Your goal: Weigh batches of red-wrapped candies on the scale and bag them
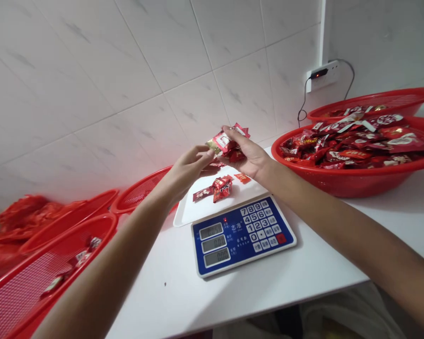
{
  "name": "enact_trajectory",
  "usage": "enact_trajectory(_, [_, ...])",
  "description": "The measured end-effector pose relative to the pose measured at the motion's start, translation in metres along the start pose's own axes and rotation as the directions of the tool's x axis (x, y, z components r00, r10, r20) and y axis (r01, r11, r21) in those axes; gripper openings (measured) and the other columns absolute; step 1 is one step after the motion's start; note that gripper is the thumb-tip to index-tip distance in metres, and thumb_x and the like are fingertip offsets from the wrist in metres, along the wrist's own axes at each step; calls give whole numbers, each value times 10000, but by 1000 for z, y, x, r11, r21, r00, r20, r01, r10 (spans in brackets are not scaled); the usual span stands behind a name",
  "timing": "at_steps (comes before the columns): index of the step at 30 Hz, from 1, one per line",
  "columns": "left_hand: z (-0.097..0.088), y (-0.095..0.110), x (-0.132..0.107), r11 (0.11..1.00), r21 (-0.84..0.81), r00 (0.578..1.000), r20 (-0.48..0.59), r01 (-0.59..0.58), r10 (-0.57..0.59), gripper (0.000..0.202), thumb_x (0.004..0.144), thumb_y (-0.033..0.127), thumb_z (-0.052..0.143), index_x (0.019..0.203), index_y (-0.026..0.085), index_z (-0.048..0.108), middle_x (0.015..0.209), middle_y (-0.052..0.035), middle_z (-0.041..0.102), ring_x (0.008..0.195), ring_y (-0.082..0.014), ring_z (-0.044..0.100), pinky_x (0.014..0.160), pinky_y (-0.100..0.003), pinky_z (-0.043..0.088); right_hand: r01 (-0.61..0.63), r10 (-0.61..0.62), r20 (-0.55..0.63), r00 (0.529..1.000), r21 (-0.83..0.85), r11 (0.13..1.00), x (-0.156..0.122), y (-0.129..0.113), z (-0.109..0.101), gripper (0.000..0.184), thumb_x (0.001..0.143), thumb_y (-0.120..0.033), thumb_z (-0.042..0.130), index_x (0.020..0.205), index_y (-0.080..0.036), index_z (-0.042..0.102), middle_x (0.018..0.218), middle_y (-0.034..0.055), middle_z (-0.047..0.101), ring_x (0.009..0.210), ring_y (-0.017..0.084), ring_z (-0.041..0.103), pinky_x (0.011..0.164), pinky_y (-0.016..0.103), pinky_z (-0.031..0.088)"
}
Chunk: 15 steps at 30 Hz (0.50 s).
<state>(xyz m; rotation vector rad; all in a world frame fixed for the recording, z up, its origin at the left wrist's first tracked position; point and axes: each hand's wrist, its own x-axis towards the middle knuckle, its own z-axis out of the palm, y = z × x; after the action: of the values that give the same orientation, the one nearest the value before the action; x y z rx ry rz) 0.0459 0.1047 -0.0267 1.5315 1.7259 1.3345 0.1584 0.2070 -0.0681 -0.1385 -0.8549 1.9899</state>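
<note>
Above the white pan (187, 212) of a digital scale (245, 233), my two hands come together. My right hand (245, 150) is wrapped round several red wrapped snack packets (229, 141). At the left end of that bunch, the fingers of my left hand (196, 162) pinch a gold-coloured packet (214, 145). Lying on the pan below are a dark red packet (202, 193), a shiny red packet (222, 188) and a small orange-red packet (242, 178). The blue front panel carries number keys and three small displays.
Red baskets heaped with packets stand at the right, the nearest basket (353, 181) beside the scale. At the left are more red baskets (109, 226) and crumpled red plastic bags (31, 214). A tiled wall closes the back, with a socket (323, 75) and cable.
</note>
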Motion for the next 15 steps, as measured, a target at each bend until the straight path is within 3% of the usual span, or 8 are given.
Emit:
enact_trajectory(2, [-1, -1, -3, 995, -94, 1000, -7, -31, 31, 88, 906, 145, 620, 991, 150, 644, 853, -69, 728, 778, -163, 715, 828, -317, 597, 6, -6, 6, 1000, -36, 999, -1, 0, 1, 392, 709, -352, 846, 1041, -220, 684, 955, 40, 673, 934, 208, 620, 712, 317, 578])
enact_trajectory(4, [-9, -4, -5, 988, -108, 992, -70, -114, 107, 193, 822, 119, 698, 996, 170, 631, 744, -22, 708, 691, -150, 694, 720, -283, 592, 28, -26, 27, 999, -80, 996, -3, -2, 3, 402, 724, -384, 835, 1059, -225, 681, 979, 32, 673, 962, 220, 625, 720, 341, 580])
enact_trajectory(6, [-21, -10, -7, 981, -62, 978, -112, -183, 175, 284, 746, 157, 775, 989, 186, 629, 699, -4, 697, 647, -152, 675, 636, -265, 568, 56, -52, 43, 998, -101, 993, -4, -9, 4, 373, 757, -397, 811, 1055, -215, 678, 984, 28, 672, 984, 227, 639, 729, 340, 577])
enact_trajectory(9, [-40, -26, -10, 969, 65, 941, -231, -237, 246, 255, 708, 208, 785, 902, 200, 620, 712, -4, 703, 633, -147, 658, 618, -263, 547, 84, -83, 15, 996, -67, 994, -2, -25, 3, 311, 773, -366, 804, 995, -199, 665, 965, 26, 676, 972, 205, 659, 713, 282, 569])
enact_trajectory(11, [-47, -39, -13, 962, 189, 934, -262, -197, 242, 196, 730, 224, 743, 863, 212, 599, 712, 1, 698, 640, -152, 661, 626, -272, 538, 117, -119, -48, 992, -40, 992, 2, -35, -1, 314, 738, -350, 831, 956, -212, 653, 945, 20, 683, 940, 184, 662, 683, 248, 571])
enact_trajectory(15, [-51, -59, -20, 892, 450, 988, -112, -46, 107, 134, 784, 291, 692, 887, 227, 632, 844, -43, 742, 765, -214, 717, 622, -307, 540, 177, -189, -160, 969, -91, 980, 12, -43, -11, 324, 719, -425, 829, 912, -240, 645, 944, 17, 690, 926, 179, 662, 653, 244, 583])
